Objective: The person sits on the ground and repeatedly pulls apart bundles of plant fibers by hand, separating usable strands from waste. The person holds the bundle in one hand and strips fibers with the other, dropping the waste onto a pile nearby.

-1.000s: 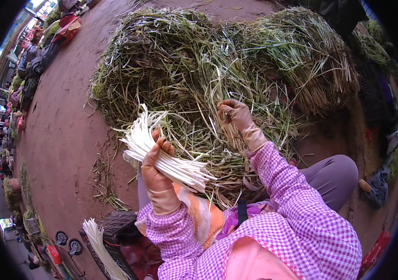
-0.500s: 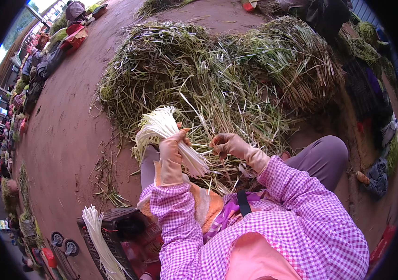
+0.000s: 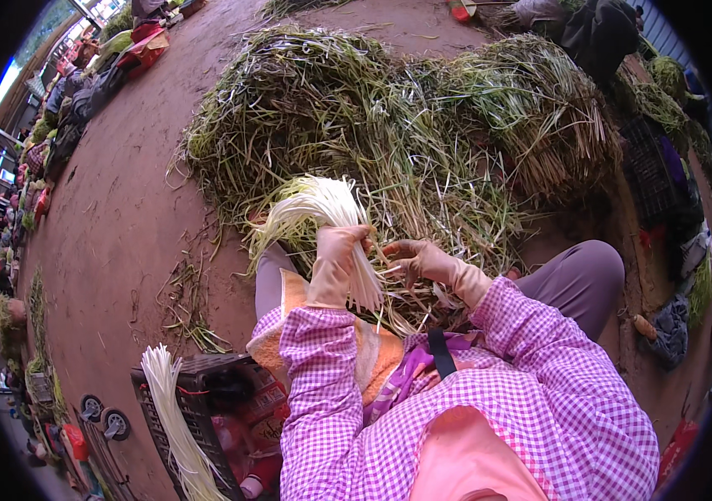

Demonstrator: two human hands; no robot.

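My left hand (image 3: 336,260), in a pale rubber glove, is closed round a thick bunch of long white-yellow stalks that look like blanched chives (image 3: 332,200). Their leafy ends fan out to the far left, and the white ends point down toward my lap. Just to the right, my gloved right hand (image 3: 429,264) is beside the bunch, fingers bent but apart, close to some thin loose stalks. I see nothing firmly gripped in it. Beyond both hands spreads a large heap of green and straw-coloured stalks (image 3: 306,108).
At lower left, another bunch of white stalks (image 3: 174,401) lies across a black plastic crate (image 3: 155,417). A small wheeled cart (image 3: 105,417) stands left of it. Scraps (image 3: 193,309) litter the reddish ground. Dark crates (image 3: 656,167) and a grey bag (image 3: 669,334) are at right.
My left hand has moved slightly right and turned, bringing the bunch more upright and nearer my right hand. My right hand's fingers have spread from a more closed pose.
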